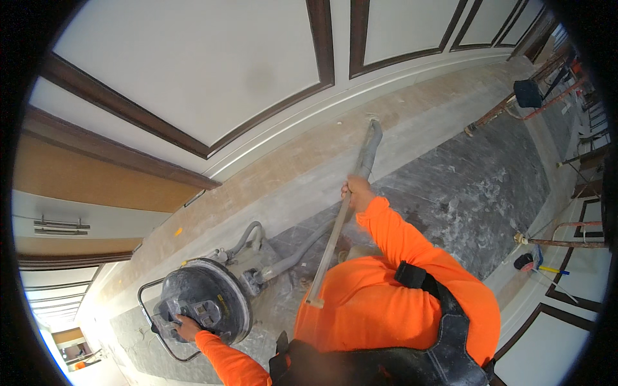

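My right hand (pixel 356 192) is closed round a long metal bar (pixel 328 260) and the grey vacuum hose (pixel 368 154) beside it; the hose's far end lies on the floor near the white baseboard. At lower left, my left hand (pixel 188 328) rests on the dusty black top of a round vacuum cleaner (pixel 205 298), fingers apart and partly extended. The hose curves down to the vacuum's fitting.
A panelled white wall (pixel 257 51) runs along the dusty grey tiled floor (pixel 470 193). At right stand rusty scaffold frames (pixel 553 243) with a black cloth (pixel 528 93) and a small tool with a yellow handle (pixel 550 269). A bright corridor stretches away at left.
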The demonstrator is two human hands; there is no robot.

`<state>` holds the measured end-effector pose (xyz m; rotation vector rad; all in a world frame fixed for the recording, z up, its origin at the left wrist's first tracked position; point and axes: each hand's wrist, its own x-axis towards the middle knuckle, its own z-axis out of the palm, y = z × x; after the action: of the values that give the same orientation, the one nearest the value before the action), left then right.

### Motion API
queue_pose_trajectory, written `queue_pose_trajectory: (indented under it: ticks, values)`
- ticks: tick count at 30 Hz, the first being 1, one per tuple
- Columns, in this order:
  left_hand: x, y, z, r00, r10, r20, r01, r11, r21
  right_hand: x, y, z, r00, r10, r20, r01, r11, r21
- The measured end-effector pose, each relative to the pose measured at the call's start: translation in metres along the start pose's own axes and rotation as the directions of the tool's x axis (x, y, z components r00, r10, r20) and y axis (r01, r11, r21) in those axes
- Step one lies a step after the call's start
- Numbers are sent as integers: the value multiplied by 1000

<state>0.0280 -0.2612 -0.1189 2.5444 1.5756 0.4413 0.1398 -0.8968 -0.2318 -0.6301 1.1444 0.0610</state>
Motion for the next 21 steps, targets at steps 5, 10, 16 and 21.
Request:
queue_pose_trajectory:
  ticks: [5, 10, 16, 21]
  values:
    - [-7, 6, -5, 1000, 26, 9, -26, 1000, -16, 54, -17, -22, 994, -107, 12, 107, 994, 20]
    - [-2, 1, -4, 1000, -25, 6, 25, 1000, 13, 41, -12, -24, 999, -37, -19, 36, 998, -61]
    - [2, 0, 1, 999, -37, 13, 36, 999, 29, 16, 11, -19, 997, -42, -64, 39, 998, -41]
    - [-5, 10, -4, 1000, -18, 13, 18, 1000, -10, 83, -2, -39, 996, -76, 44, 77, 997, -13]
